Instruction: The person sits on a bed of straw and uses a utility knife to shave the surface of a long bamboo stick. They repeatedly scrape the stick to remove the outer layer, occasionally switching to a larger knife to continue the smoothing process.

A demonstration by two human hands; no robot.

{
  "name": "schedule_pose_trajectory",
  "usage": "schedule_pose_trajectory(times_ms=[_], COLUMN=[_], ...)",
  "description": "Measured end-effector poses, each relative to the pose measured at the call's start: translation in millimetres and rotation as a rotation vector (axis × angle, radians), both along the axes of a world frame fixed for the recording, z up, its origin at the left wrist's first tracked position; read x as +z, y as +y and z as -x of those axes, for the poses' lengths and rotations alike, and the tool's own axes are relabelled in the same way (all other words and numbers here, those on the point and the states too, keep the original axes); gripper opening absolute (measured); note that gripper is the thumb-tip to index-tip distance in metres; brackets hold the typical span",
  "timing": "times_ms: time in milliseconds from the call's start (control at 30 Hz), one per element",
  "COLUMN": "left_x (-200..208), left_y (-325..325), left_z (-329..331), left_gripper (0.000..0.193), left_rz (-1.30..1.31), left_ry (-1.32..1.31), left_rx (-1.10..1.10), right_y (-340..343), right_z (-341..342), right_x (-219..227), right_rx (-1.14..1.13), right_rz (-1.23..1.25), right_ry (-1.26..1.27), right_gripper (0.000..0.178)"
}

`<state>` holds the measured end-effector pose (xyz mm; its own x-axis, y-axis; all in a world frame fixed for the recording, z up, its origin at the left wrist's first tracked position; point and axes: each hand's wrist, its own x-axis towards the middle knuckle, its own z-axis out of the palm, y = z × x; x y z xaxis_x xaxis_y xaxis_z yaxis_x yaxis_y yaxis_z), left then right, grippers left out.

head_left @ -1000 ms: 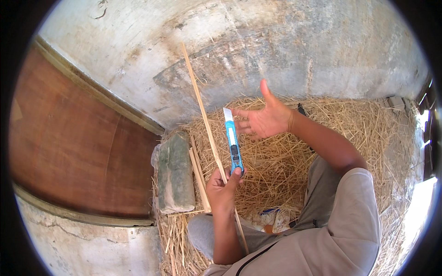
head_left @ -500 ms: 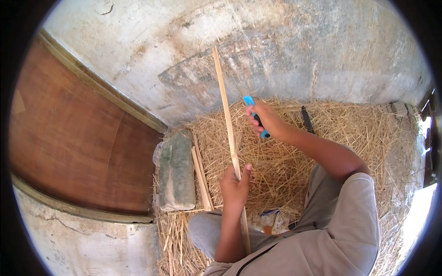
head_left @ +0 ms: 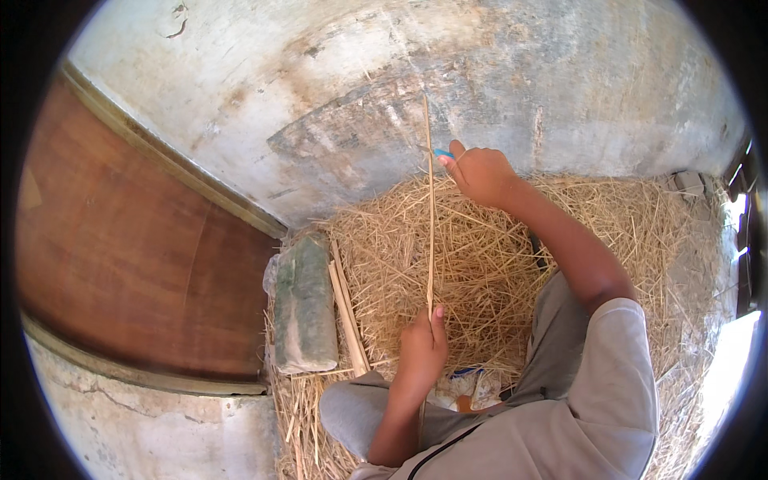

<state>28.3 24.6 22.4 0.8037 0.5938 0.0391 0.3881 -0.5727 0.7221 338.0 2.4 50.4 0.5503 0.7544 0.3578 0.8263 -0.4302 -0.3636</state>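
Note:
My left hand (head_left: pixel 422 346) is closed round the lower part of a long, pale wooden strip (head_left: pixel 432 232), possibly split bamboo. The strip stands nearly upright in the picture, its narrow edge showing, with its far tip in front of the wall. My right hand (head_left: pixel 484 174) grips a blue-handled knife (head_left: pixel 443 153), most of its handle hidden by the fingers. The knife's blade lies at or across the strip's upper part; whether it cuts in, I cannot tell. Below my left hand, the strip runs down by my forearm.
Loose straw-like shavings (head_left: pixel 384 232) cover the floor. To the left lie a greenish block (head_left: pixel 306 304) and several wooden strips (head_left: pixel 346 312). A dark object (head_left: pixel 538 250) lies partly behind my right forearm. A brown door panel (head_left: pixel 136 248) and a stained wall (head_left: pixel 512 96) border the space.
My right hand has moved up and slightly right, bringing the knife to the strip. The strip has turned edge-on and swung right, while my left hand has shifted right and slightly down.

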Motion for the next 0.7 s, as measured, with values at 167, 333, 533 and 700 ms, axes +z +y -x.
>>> schedule_pose_trajectory(times_ms=[167,333,533,700], left_x=[-6,-2,5,-14], left_y=[0,-12,-17,-51], left_z=[12,19,17,31], left_gripper=[0.040,0.038,0.033,0.039], left_rz=[-0.067,-0.110,-0.111,-0.040], left_ry=[0.048,0.101,0.180,0.382], left_rx=[-0.006,0.006,0.020,-0.230], right_y=[3,-5,3,-53], right_z=[-5,-27,-26,-168], right_x=[-13,-23,-32,-95], right_rx=[0.109,0.118,0.105,-0.448], right_rz=[-0.010,-0.001,0.048,-0.246], right_ry=[-0.228,-0.370,-0.381,-0.273], right_gripper=[0.045,0.044,0.038,0.028])
